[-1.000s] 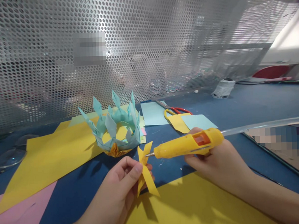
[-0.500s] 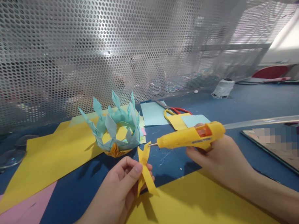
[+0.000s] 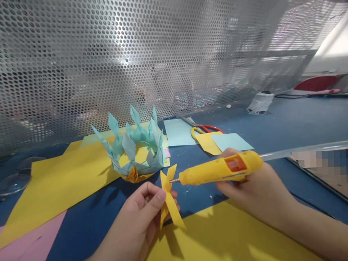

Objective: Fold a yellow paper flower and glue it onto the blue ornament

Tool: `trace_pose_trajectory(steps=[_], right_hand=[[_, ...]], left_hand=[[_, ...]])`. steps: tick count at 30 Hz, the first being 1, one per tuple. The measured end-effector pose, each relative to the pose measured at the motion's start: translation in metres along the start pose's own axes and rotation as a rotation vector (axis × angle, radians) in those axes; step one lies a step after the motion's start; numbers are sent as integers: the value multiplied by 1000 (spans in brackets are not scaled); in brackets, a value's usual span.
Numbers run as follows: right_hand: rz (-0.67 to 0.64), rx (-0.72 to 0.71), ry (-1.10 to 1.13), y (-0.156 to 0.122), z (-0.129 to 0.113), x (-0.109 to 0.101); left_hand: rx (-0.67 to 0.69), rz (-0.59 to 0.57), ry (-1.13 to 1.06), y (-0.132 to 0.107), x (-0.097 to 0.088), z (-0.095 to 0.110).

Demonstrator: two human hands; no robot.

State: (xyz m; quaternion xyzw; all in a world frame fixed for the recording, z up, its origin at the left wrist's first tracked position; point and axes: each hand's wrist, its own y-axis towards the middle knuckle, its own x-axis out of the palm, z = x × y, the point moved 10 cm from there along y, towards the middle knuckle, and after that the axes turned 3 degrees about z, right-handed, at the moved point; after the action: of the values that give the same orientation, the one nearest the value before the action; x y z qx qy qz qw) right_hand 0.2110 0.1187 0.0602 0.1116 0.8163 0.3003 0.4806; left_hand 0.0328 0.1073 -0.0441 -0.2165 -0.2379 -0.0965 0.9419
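Between thumb and fingers, my left hand (image 3: 145, 215) pinches a yellow paper bow (image 3: 172, 208), its strips pointing up and down. My right hand (image 3: 258, 188) is wrapped round a yellow hot glue gun (image 3: 218, 170) with a clear glue stick (image 3: 308, 149) coming out of its back. The metal nozzle points left and meets the bow near its middle, just above my left fingertips; whether glue is coming out is too small to tell. Behind my left hand stands a light-blue folded paper crown (image 3: 129, 147) with a gold pleated piece (image 3: 135, 175) on its front.
Yellow sheets (image 3: 61, 180) lie under and left of the crown, with a pink sheet (image 3: 32, 242) nearer. Scissors (image 3: 204, 128) with red and yellow handles rest on blue paper (image 3: 178, 132). A perforated metal screen (image 3: 160, 51) closes off the back. Glasses (image 3: 12, 185) sit far left.
My right hand has brought the glue gun slightly down and left, so its nozzle went from the bow's upper tip to near its middle. My left hand stays put.
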Motion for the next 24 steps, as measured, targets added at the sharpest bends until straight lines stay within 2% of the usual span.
trace_pose_trajectory(steps=[8, 15, 24], right_hand=[[0, -40, 21, -3, -9, -2], [16, -3, 18, -1, -3, -2], [47, 77, -67, -4, 16, -3]], left_hand=[[16, 9, -5, -1, 2, 2], [5, 9, 10, 1, 1, 2], [6, 15, 6, 0, 1, 1]])
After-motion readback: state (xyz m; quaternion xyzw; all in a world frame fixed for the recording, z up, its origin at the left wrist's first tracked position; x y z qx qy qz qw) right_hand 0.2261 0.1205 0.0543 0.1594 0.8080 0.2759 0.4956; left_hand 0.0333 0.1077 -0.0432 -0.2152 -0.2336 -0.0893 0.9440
